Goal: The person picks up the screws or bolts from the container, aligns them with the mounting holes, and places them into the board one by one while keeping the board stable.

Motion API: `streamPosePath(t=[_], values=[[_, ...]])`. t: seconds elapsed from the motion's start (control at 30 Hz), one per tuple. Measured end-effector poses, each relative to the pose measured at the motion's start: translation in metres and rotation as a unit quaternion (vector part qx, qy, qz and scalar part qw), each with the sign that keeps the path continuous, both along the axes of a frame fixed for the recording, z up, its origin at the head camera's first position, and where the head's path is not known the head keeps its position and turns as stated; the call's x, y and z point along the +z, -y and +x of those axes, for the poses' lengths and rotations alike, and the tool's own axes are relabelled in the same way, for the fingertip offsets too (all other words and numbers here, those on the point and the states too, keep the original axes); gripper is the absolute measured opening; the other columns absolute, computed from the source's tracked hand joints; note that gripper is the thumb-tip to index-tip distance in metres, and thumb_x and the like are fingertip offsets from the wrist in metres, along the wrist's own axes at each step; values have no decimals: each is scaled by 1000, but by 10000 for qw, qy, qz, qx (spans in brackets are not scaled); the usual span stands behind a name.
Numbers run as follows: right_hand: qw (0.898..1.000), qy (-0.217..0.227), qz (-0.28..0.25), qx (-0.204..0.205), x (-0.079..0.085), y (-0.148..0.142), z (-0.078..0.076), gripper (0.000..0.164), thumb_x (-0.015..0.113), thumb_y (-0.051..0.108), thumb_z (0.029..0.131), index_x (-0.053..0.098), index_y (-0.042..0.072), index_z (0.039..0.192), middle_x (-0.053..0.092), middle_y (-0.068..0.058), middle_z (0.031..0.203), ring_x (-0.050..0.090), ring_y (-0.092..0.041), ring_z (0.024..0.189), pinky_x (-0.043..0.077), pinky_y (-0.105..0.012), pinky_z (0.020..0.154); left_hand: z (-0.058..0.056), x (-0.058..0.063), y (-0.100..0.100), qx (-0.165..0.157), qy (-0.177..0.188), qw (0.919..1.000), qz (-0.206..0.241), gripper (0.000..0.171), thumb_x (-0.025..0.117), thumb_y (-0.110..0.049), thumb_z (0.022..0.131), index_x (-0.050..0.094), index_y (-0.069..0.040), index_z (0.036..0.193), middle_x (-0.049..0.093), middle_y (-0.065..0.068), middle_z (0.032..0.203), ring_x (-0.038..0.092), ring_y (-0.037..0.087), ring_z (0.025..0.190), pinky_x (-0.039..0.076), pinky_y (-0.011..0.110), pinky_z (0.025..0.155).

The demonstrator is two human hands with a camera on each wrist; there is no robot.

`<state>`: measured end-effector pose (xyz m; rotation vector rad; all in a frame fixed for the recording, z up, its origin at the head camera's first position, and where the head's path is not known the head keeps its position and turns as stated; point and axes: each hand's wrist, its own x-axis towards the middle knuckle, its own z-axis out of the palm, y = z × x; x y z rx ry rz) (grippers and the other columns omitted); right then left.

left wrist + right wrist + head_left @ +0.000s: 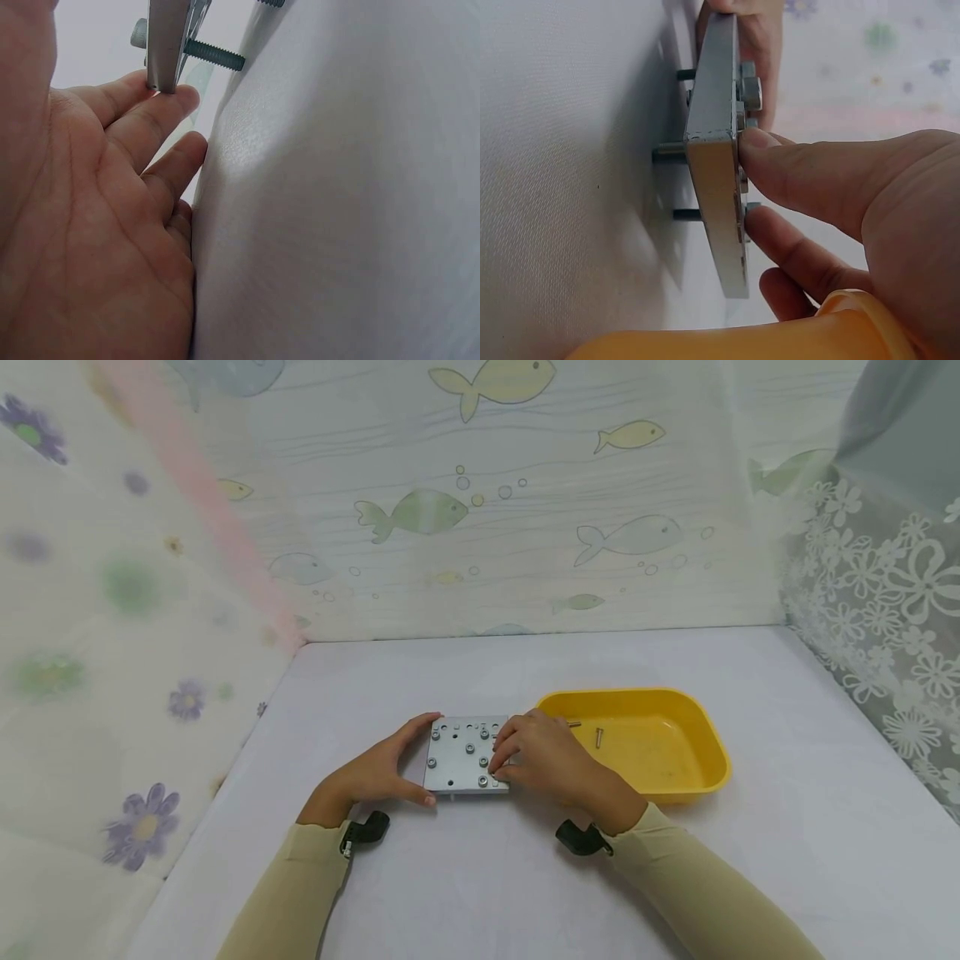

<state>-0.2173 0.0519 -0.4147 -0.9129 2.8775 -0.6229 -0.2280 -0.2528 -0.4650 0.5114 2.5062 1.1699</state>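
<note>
A flat silver metal plate [460, 768] stands slightly above the white table, propped on bolts that pass through it. Several socket-head bolts [469, 748] show on its top face, and a threaded shank [214, 55] sticks out below. My left hand [371, 772] grips the plate's left end, thumb at the near corner and fingers at the far one. At the right edge, my right hand [543, 756] bends over the plate. Its thumb and fingers pinch around a bolt head [742, 182] close to the corner, partly hidden by the fingers.
A yellow tray [708, 760] sits right beside my right hand, with a loose bolt [599, 737] and another partly hidden one inside. White cloth covers the table [450, 885]. Fish-patterned curtain [517, 543] hangs along the back, with patterned cloth at both sides.
</note>
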Motion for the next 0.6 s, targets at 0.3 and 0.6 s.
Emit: streamPosePath(t=[0.3, 0.6], values=[[9999, -66, 107, 92, 1, 0, 0, 8, 86, 35, 85, 81, 41, 84, 67, 17, 112, 54, -15, 114, 40, -40, 89, -2, 0, 2, -44, -5, 10000, 33, 131, 100, -44, 60, 22, -38, 164, 18, -15, 170, 10, 17, 161, 11, 59, 128], [9995, -179, 189, 186, 0, 0, -2, 9, 85, 36, 87, 80, 43, 84, 67, 15, 114, 54, -16, 116, 42, -43, 95, -5, -4, 4, -15, -32, 10000, -10, 131, 101, -46, 59, 22, -41, 163, 19, -16, 170, 11, 16, 161, 11, 59, 128]])
